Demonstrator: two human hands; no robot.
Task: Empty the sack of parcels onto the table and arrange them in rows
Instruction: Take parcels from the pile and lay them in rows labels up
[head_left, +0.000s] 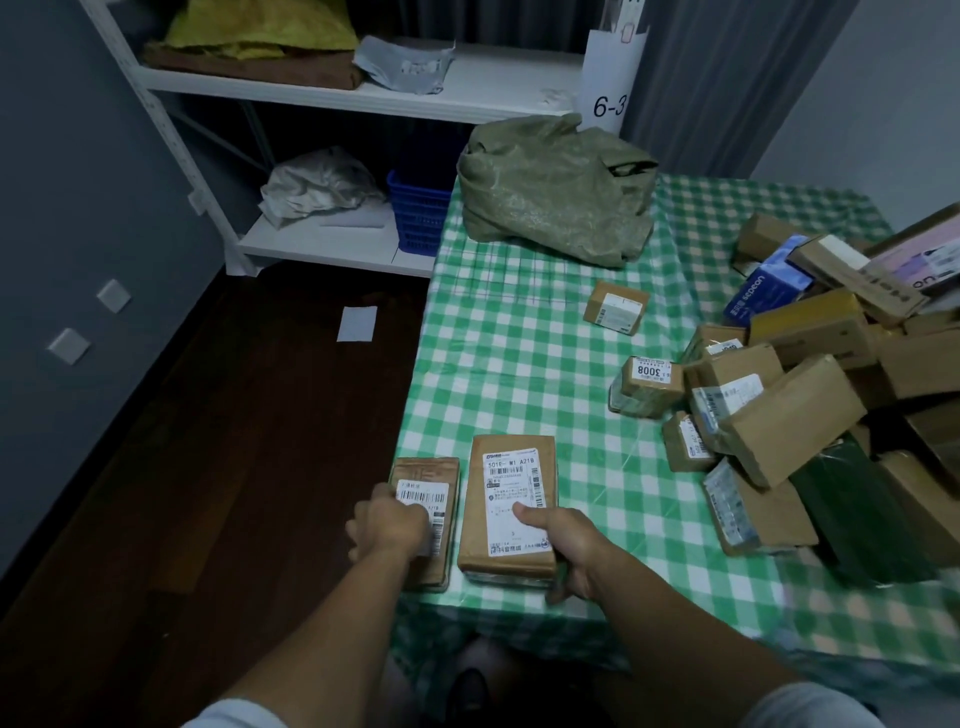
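Two brown parcels lie side by side at the near left corner of the green checked table (519, 364). My left hand (392, 525) grips the smaller parcel (423, 475) at the table's left edge, covering part of its label. My right hand (563, 545) holds the larger parcel (511, 483), thumb on its white label, fingers curled round its near right corner. The crumpled olive sack (556, 192) lies at the table's far side. A heap of parcels (810, 395) fills the right of the table, and two small boxes (615, 307) (649, 384) lie apart from it.
A white shelf unit (337, 93) stands behind the table on the left, holding a blue basket (418, 218), crumpled wrapping and folded bags. A sheet of paper (357, 323) lies on the dark wooden floor left of the table. A sign reading 6-3 (610, 104) hangs behind the sack.
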